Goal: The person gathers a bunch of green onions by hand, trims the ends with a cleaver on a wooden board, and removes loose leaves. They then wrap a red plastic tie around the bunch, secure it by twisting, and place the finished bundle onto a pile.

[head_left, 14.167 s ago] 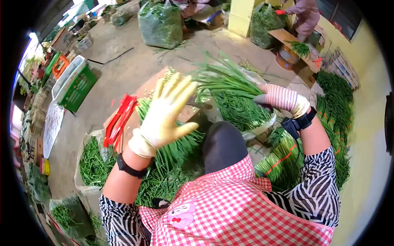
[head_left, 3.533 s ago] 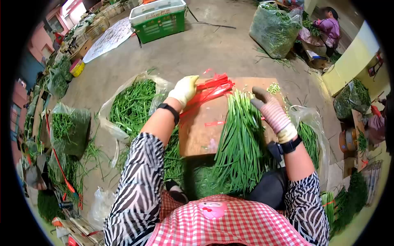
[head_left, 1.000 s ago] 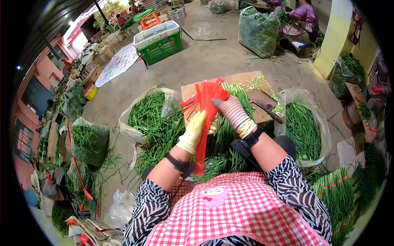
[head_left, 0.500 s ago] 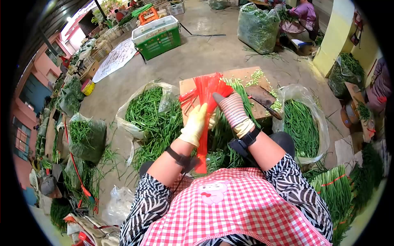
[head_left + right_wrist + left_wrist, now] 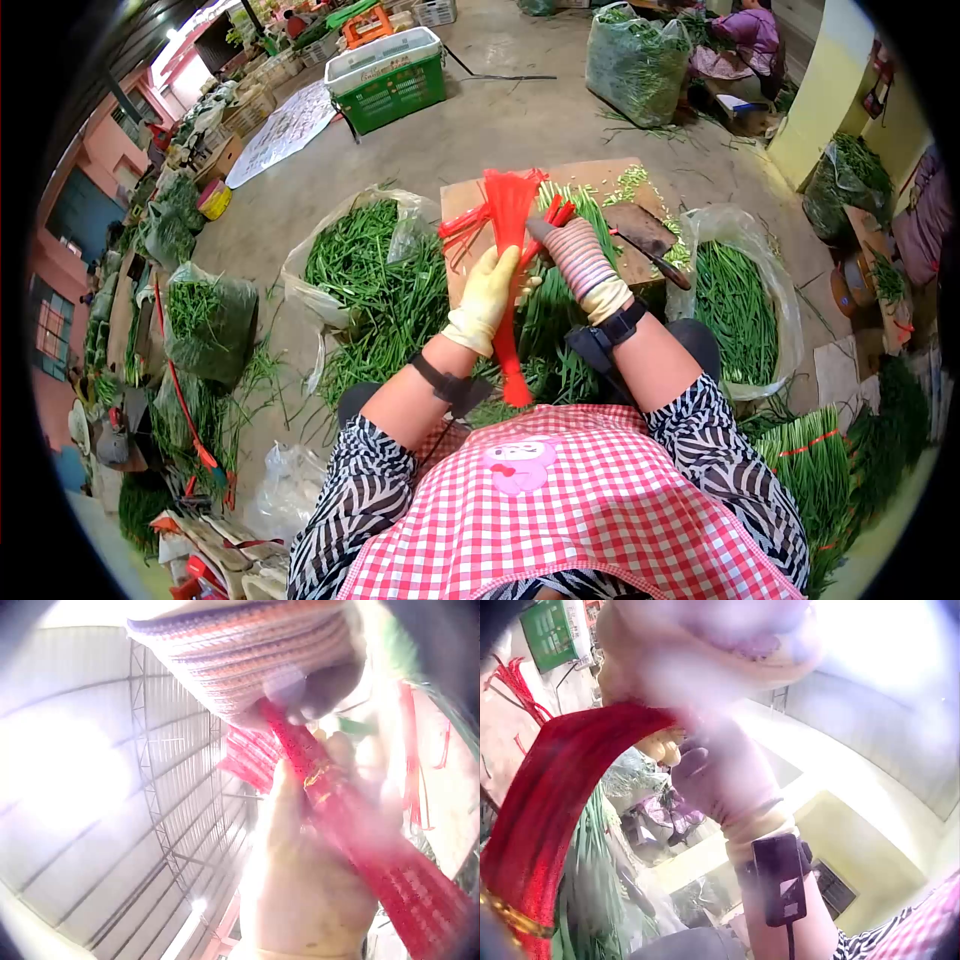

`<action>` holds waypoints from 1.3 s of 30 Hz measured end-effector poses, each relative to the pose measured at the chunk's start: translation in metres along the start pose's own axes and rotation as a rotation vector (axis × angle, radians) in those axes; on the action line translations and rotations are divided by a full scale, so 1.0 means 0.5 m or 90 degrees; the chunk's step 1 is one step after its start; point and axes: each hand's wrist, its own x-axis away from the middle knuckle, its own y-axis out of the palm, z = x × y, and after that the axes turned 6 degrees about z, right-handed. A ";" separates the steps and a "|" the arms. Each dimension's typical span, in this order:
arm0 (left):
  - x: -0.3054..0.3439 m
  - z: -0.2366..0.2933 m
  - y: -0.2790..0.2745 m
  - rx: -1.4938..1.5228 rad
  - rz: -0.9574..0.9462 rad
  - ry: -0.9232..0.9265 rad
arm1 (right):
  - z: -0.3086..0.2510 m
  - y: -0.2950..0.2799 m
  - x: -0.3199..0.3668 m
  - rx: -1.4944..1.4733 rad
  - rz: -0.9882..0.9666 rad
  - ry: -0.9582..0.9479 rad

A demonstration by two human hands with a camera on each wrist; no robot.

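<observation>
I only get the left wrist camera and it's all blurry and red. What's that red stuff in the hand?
Observer: The head view shows a bundle of red ties, fanned out at the top. The left hand grips it around the middle.
Operator: What's the stripy glove doing?
Observer: That's the right hand. In the right wrist view its fingertips pinch one tie near the top of the bundle.
Operator: Is there anything sharp nearby?
Observer: Yes, a cleaver lies on the wooden board, apart from both hands.
</observation>
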 end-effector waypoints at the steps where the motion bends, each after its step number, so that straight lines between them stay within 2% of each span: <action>1: 0.001 0.000 -0.002 0.009 -0.004 -0.009 | 0.006 0.004 -0.002 -0.011 -0.014 -0.021; 3: -0.001 -0.007 -0.010 0.028 -0.010 -0.026 | 0.015 0.009 -0.001 -0.034 -0.042 -0.065; 6: -0.023 -0.018 -0.040 -0.007 -0.064 -0.066 | 0.017 -0.010 0.007 -0.026 -0.172 -0.117; 8: -0.025 -0.012 -0.056 0.023 -0.119 -0.134 | 0.011 -0.024 0.019 -0.033 -0.237 -0.149; 11: -0.018 0.010 -0.069 0.026 -0.193 -0.205 | 0.018 -0.038 0.026 -0.106 -0.240 -0.119; 14: -0.015 0.015 -0.083 0.016 -0.277 -0.235 | -0.009 -0.070 0.011 -0.072 -0.137 -0.114; 16: -0.015 0.016 -0.079 0.006 -0.280 -0.253 | -0.019 -0.104 -0.019 -0.102 -0.082 -0.092; 18: -0.009 0.018 -0.074 0.023 -0.276 -0.289 | -0.028 -0.165 -0.052 -0.120 0.018 -0.131; 22: -0.020 0.027 -0.047 0.015 -0.298 -0.273 | -0.042 -0.274 -0.069 -0.105 0.152 -0.156; 23: -0.011 0.049 -0.022 -0.041 -0.290 -0.228 | -0.048 -0.299 -0.057 -0.077 0.174 -0.165; 24: -0.015 0.047 -0.014 0.012 -0.316 -0.262 | -0.039 -0.324 -0.055 -0.017 0.187 -0.170; 25: -0.015 0.051 0.009 0.006 -0.336 -0.263 | 0.004 -0.364 -0.088 0.144 0.220 -0.293; 26: -0.020 0.051 0.024 -0.010 -0.348 -0.267 | -0.020 -0.373 -0.061 -0.028 0.240 -0.166; 27: -0.022 0.048 0.045 0.008 -0.364 -0.292 | -0.040 -0.398 -0.032 0.010 0.257 -0.131; 29: -0.021 0.070 0.094 -0.038 -0.341 -0.311 | -0.048 -0.455 -0.010 -0.070 0.299 -0.140; 31: -0.047 0.063 0.100 -0.111 -0.358 -0.338 | -0.064 -0.586 -0.018 0.165 0.445 -0.005; 33: -0.058 0.045 0.058 -0.107 -0.327 -0.360 | 0.025 -0.761 -0.021 -0.164 0.592 -0.131; 34: -0.065 0.038 0.035 -0.097 -0.314 -0.331 | 0.048 -0.844 0.008 -0.094 0.652 -0.099; 35: -0.071 0.032 0.007 -0.084 -0.301 -0.301 | 0.089 -0.948 0.007 -0.168 0.684 -0.090; 36: -0.078 0.035 -0.018 -0.109 -0.249 -0.268 | 0.176 -1.084 -0.008 -0.101 0.770 -0.100; 39: -0.104 0.048 -0.088 -0.133 -0.149 -0.176 | 0.265 -1.261 0.072 -0.093 0.993 -0.011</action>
